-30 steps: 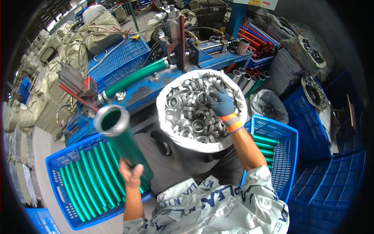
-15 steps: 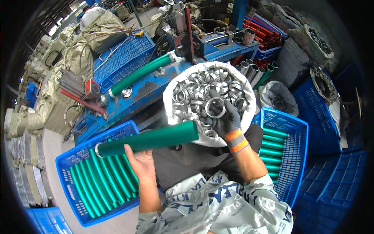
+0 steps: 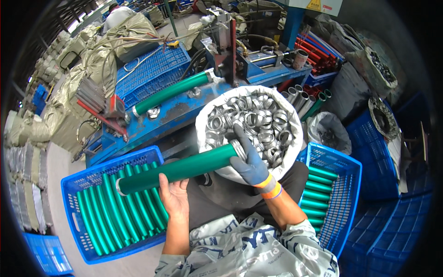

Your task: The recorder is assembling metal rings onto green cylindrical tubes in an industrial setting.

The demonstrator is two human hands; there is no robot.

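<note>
My bare left hand (image 3: 174,197) supports a green tube (image 3: 184,169) from below, its fingers wrapped round the underside. A silver ring (image 3: 119,186) sits on the tube's left end. At the other end, my right hand (image 3: 253,162), in a dark glove with an orange and grey cuff, grips a second metal ring (image 3: 238,150) against the tube's mouth; how far it is seated I cannot tell. Just beyond stands a white sack (image 3: 202,127) full of loose silver rings (image 3: 251,119).
A blue crate (image 3: 69,194) of green tubes stands at the left, another blue crate (image 3: 356,184) of tubes at the right. Ahead is a blue machine bench (image 3: 173,111) with a green tube (image 3: 173,93) lying along it. Red tubes (image 3: 314,57) are stacked at the far right.
My right hand has brought a ring from over the sack down to the tube's right end. The tube has stayed in my left hand, and the whole view has shifted slightly.
</note>
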